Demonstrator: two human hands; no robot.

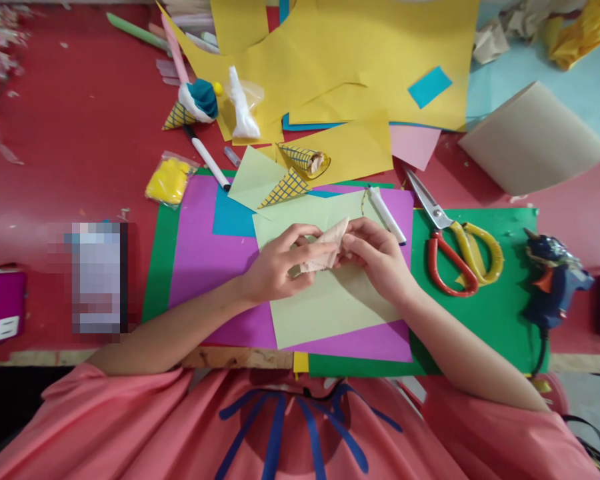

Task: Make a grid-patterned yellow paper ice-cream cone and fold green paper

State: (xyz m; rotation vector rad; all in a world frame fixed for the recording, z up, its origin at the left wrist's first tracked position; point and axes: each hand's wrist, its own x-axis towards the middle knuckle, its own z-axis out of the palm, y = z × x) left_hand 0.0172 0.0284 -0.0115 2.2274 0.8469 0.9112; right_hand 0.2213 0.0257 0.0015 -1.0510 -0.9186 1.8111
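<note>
Both my hands hold a small piece of cream paper [333, 239], bent into a slanted, cone-like shape. My left hand [285, 263] grips its left side, with fingers curled over the front. At its right edge, my right hand [375, 253] pinches it between thumb and fingers. Beneath them lies a pale green sheet [330, 313] on a purple sheet [220, 273]. Just beyond my hands are a flat yellow grid-patterned piece [286, 189] and a rolled grid-patterned cone [300, 157] with crumpled paper inside. A white marker [386, 215] lies close to my right hand.
Scissors [450, 233] lie open-bladed at right, beside a glue gun [555, 287] with a cord. At left are a phone-like blurred object [99, 279] and a bag of yellow pieces [171, 179]. A finished paper ice-cream cone [193, 103] and yellow sheets [380, 47] lie farther back.
</note>
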